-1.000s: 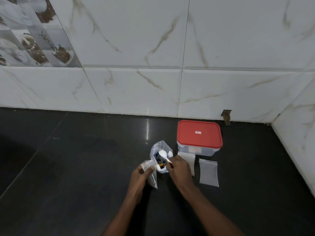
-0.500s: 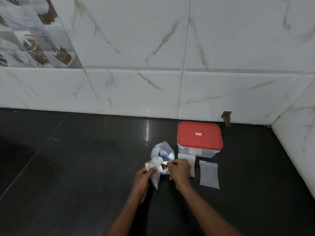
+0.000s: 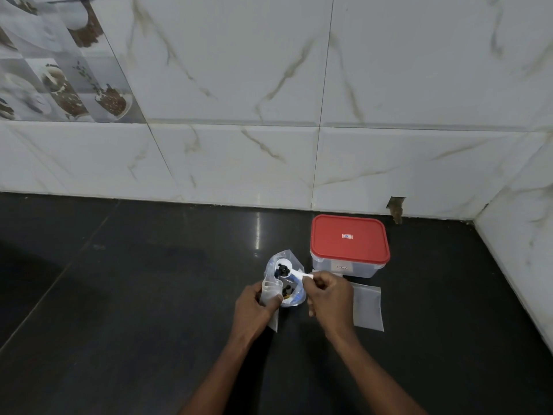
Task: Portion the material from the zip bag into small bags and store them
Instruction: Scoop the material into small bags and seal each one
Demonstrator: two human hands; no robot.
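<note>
A clear zip bag (image 3: 296,298) with dark pieces inside stands open on the black counter. My right hand (image 3: 329,298) pinches the handle of a white plastic spoon (image 3: 284,268), whose bowl carries a few dark pieces above the zip bag's mouth. Just left of the zip bag, my left hand (image 3: 253,307) grips a small clear bag (image 3: 269,290) and holds it upright with its mouth open. Another empty small bag (image 3: 367,308) lies flat on the counter to the right of my right hand.
A clear plastic box with a red lid (image 3: 349,239) stands shut behind the bags, near the marble-tiled wall. A second wall closes the corner on the right. The black counter (image 3: 134,295) stretches away to the left.
The spoon has lifted out from between the bags and now hangs higher, loaded with dark pieces. My left hand still holds the small bag in the same spot.
</note>
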